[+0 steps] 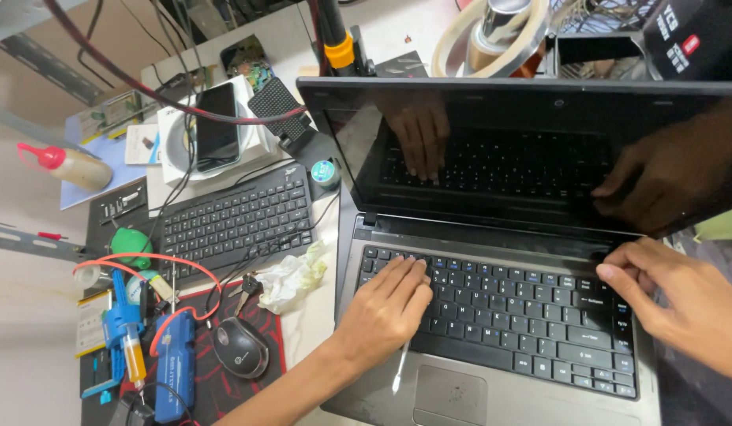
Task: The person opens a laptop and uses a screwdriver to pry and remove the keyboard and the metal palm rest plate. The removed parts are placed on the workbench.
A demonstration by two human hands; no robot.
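An open laptop (381,371) with a dark screen and black keyboard fills the right half of the head view. My left hand (385,304) lies flat on the left side of its keyboard, with a thin silvery tool (400,369) sticking out from under the palm toward the touchpad (449,394). My right hand (681,300) is at the laptop's upper right corner, thumb and fingers pressed at the hinge edge. Both hands are mirrored in the screen.
A separate black keyboard (235,221) lies to the left, with a phone (217,126) on a white box behind it. Near the front left are a mouse (241,347), a crumpled tissue (293,276), keys, wires, a blue tool (175,367) and a glue bottle (66,164).
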